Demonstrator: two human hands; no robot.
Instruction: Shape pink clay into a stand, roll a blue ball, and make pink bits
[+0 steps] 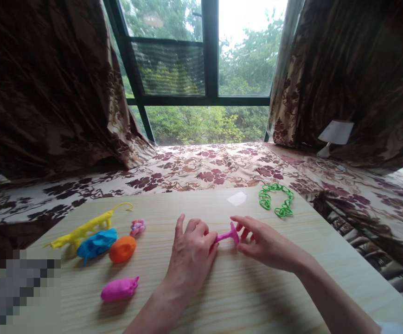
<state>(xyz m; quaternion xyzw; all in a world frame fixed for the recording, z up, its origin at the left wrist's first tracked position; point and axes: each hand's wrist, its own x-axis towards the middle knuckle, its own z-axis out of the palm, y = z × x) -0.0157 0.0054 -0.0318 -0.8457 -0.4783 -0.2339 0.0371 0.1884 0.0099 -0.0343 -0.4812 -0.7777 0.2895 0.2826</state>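
A pink modelling-clay piece (226, 236), a thin stem with a flared end, lies just above the middle of the table. My left hand (192, 253) pinches the left end of the stem between thumb and fingers, its index finger side hiding the tip. My right hand (262, 241) is at the flared end, with thumb and fingers apart and curved beside it. Whether a right fingertip touches the clay I cannot tell. Left of my hands lie a pink clay lump (119, 289), an orange clay lump (122, 249) and a blue clay lump (97, 243).
A yellow toy animal (86, 228) with a long tail lies behind the blue lump, near a small pink beaded thing (137, 226). At the back right are a green chain ring (266, 197) and a white paper piece (236, 199). A lamp (335, 132) stands beyond the table (173, 204).
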